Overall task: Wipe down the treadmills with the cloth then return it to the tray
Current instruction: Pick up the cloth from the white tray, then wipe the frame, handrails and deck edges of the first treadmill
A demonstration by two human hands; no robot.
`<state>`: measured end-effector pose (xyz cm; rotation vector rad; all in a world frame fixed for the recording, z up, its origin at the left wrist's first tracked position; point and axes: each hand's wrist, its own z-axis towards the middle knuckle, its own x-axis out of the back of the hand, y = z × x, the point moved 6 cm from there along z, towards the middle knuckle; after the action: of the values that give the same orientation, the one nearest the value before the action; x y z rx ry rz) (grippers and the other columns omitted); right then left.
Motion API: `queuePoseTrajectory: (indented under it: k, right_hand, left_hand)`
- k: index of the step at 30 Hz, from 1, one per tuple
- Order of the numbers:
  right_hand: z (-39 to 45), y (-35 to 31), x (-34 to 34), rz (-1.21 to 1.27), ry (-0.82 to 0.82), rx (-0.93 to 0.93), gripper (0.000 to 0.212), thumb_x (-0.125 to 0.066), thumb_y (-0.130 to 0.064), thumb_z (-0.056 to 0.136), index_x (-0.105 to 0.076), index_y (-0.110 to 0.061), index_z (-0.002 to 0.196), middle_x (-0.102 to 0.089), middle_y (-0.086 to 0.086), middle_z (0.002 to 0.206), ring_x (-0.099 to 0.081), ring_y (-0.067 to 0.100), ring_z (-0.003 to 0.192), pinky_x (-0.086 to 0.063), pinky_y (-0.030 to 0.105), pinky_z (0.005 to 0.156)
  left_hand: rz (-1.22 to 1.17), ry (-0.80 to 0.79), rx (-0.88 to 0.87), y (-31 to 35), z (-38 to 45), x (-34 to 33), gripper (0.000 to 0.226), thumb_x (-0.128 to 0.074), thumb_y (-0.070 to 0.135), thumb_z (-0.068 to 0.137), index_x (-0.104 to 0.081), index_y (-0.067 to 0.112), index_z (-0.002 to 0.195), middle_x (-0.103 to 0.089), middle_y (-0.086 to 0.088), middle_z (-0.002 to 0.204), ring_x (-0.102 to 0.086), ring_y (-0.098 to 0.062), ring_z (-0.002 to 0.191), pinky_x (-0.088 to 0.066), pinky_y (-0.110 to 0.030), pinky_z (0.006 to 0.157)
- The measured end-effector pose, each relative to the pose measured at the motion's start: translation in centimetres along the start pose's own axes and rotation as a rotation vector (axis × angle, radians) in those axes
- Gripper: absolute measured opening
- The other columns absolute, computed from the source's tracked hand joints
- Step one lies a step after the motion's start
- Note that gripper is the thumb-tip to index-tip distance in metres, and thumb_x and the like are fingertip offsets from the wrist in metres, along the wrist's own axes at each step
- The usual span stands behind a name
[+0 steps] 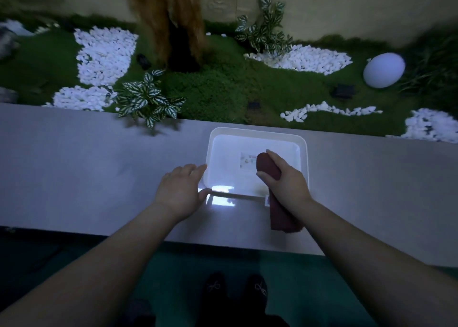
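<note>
Garden bed [223, 88] behind: green moss, patches of white pebbles [104, 51], leafy plants, a tree trunk [173, 29], a pale egg-shaped lamp [384, 70]. No treadmill in view.

Ledge [86, 165]: long grey shelf running across the view in front of the bed; person stands facing it, dark shoes visible below on a green floor.

Tray [252, 133]: white, shallow, rounded corners, sits on the ledge near its far edge. A small label on the tray floor, too blurred to read. Otherwise nothing lies in it.

Cloth [269, 170]: dark red, rolled or bunched into a long wad. Upper end sticks out above the fist over the tray floor; lower end hangs past the tray's near rim onto the ledge. Cannot tell whether the cloth touches the tray floor.

Right hand [285, 178]: fingers and thumb wrapped round the middle of the cloth, knuckles up, forearm coming in from the lower right. Hand sits over the tray's right near part. Judgement: either lifting the cloth out or setting it back; one frame cannot settle which.

Left hand [181, 190]: holding nothing, fingers fairly straight, fingertips at the tray's left near corner, thumb by the near rim. Judgement: probably steadying the tray so it does not slide while the other hand works
</note>
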<state>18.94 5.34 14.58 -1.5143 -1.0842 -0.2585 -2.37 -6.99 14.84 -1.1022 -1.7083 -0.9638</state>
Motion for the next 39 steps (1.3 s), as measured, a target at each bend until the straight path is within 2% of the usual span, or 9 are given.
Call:
queuePoseTrajectory:
  k: [8,15,18,21,23,27,31,35,39]
  right_hand:
    - [-4.8,-3.5,2.1,0.013,-0.032,0.12,0.062,-0.059,-0.045,0.089,-0.034,-0.037,0.145,-0.059,0.004,0.13,-0.056,0.025,0.115,-0.044,0.031,0.089]
    - [-9.6,-6.5,2.4,0.042,-0.179,0.252,0.06,-0.056,-0.031,0.09,-0.033,-0.038,0.144,-0.054,-0.002,0.137,-0.057,0.023,0.112,-0.044,0.029,0.086]
    - [-12.1,-7.6,1.9,0.014,-0.244,0.33,0.061,-0.056,-0.029,0.089,-0.032,-0.036,0.145,-0.051,-0.004,0.14,-0.054,0.022,0.118,-0.04,0.026,0.087]
    - [-14.8,-8.7,0.7,-0.001,-0.315,0.406,0.061,-0.058,-0.031,0.089,-0.033,-0.035,0.145,-0.052,-0.005,0.139,-0.053,0.019,0.118,-0.037,0.023,0.086]
    - [-16.9,-9.7,-0.3,0.004,-0.364,0.457,0.06,-0.059,-0.032,0.089,-0.035,-0.036,0.144,-0.054,-0.005,0.136,-0.056,0.016,0.111,-0.038,0.023,0.085]
    - [-21.8,-12.6,-2.8,0.018,-0.462,0.579,0.06,-0.062,-0.037,0.086,-0.038,-0.041,0.141,-0.056,-0.006,0.135,-0.058,0.015,0.113,-0.047,0.03,0.094]
    - [-27.1,-16.0,-5.1,0.04,-0.534,0.698,0.059,-0.065,-0.032,0.085,-0.042,-0.039,0.14,-0.057,-0.007,0.133,-0.057,0.012,0.114,-0.042,0.019,0.09]
    - [-33.1,-18.8,-7.5,0.084,-0.608,0.827,0.06,-0.068,-0.029,0.083,-0.046,-0.035,0.138,-0.057,-0.011,0.132,-0.052,-0.002,0.109,-0.035,0.01,0.091]
    - [-40.0,-20.9,-9.8,0.09,-0.727,0.918,0.06,-0.064,-0.045,0.081,-0.039,-0.048,0.136,-0.053,-0.017,0.131,-0.054,0.003,0.114,-0.042,0.016,0.097]
  left_hand:
    - [0.005,0.073,0.114,0.6,-8.0,2.3,0.063,-0.04,0.052,0.094,-0.024,0.025,0.148,-0.038,-0.003,0.146,-0.037,-0.025,0.13,-0.031,-0.038,0.103]
    - [-0.04,0.146,0.379,1.6,-18.9,1.7,0.063,-0.04,0.055,0.093,-0.026,0.026,0.148,-0.043,0.0,0.142,-0.04,-0.023,0.127,-0.031,-0.035,0.102]
    - [-0.07,0.186,0.492,2.4,-24.0,0.9,0.062,-0.038,0.055,0.093,-0.027,0.027,0.147,-0.045,0.001,0.141,-0.039,-0.022,0.129,-0.029,-0.036,0.104]
    - [-0.076,0.223,0.58,3.2,-29.0,0.2,0.063,-0.037,0.056,0.093,-0.027,0.026,0.147,-0.044,0.001,0.143,-0.039,-0.021,0.13,-0.028,-0.037,0.106]
    - [-0.07,0.238,0.638,3.6,-32.4,-0.3,0.064,-0.035,0.057,0.093,-0.025,0.027,0.148,-0.039,0.002,0.147,-0.036,-0.02,0.132,-0.026,-0.037,0.109]
    - [-0.055,0.276,0.784,3.6,-39.5,-0.7,0.064,-0.037,0.057,0.093,-0.023,0.028,0.148,-0.031,0.002,0.153,-0.032,-0.02,0.136,-0.025,-0.039,0.112]
    - [-0.074,0.312,0.934,3.5,-46.7,-1.0,0.064,-0.04,0.055,0.092,-0.024,0.029,0.148,-0.03,0.003,0.153,-0.031,-0.019,0.137,-0.025,-0.039,0.112]
    - [-0.101,0.376,1.046,4.0,-53.8,-1.8,0.063,-0.043,0.053,0.092,-0.027,0.028,0.148,-0.032,0.002,0.152,-0.032,-0.02,0.137,-0.025,-0.04,0.111]
    - [-0.126,0.449,1.15,5.0,-61.0,-2.8,0.062,-0.043,0.053,0.092,-0.028,0.027,0.147,-0.033,0.003,0.152,-0.032,-0.021,0.137,-0.025,-0.041,0.111]
